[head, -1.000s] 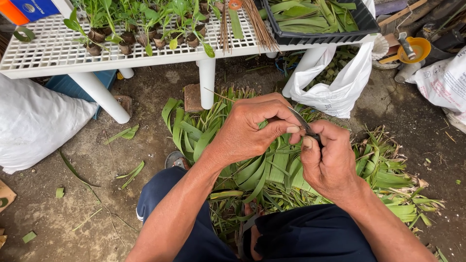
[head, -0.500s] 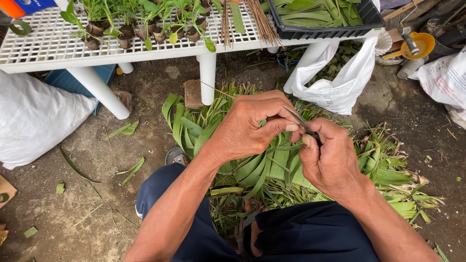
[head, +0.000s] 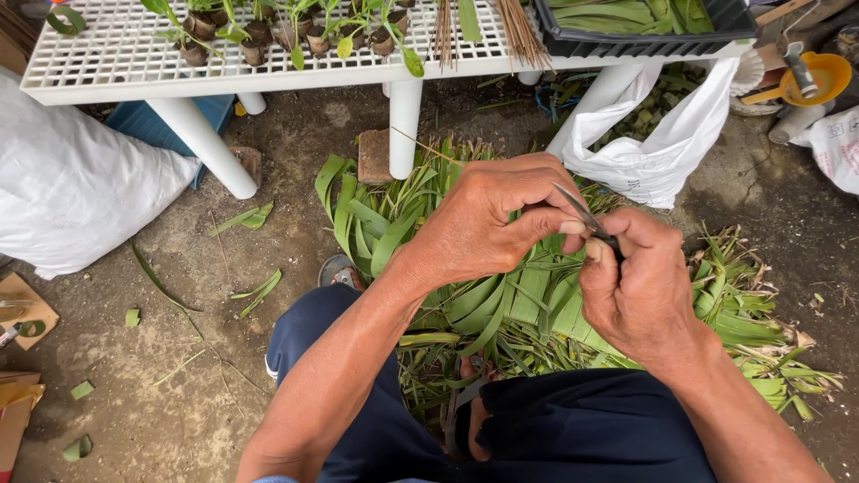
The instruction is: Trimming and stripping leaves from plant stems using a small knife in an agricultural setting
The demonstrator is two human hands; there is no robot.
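Pinching together at the centre of your view, your left hand (head: 488, 224) and right hand (head: 640, 291) meet fingertip to fingertip over a thin dark blade (head: 582, 215). Your right hand is closed around its lower end, thumb on top, and the narrow metal tip slants up toward eleven o'clock. Your left hand curls over from nine o'clock, thumb and forefinger pressed shut right at the blade; whether they nip a sliver of leaf there is too small to tell.

Directly under both hands lies the pile of cut green leaves (head: 501, 304), spread on the ground and fanning out toward twelve and three o'clock, with drier, frayed pieces at its three o'clock edge. Your knees in dark blue trousers (head: 358, 394) frame it at six o'clock, and a sandalled foot shows between them.

At twelve o'clock stands a white slatted table (head: 116, 54) on round white legs, carrying a row of small potted seedlings (head: 259, 31) and, toward one o'clock, a black tray (head: 644, 40) filled with leaves. A white plastic bag (head: 658, 148) hangs beside its leg at two o'clock. A large white sack (head: 72, 188) sits at nine o'clock, and a few leaf scraps (head: 242, 219) lie on the bare dirt near it.
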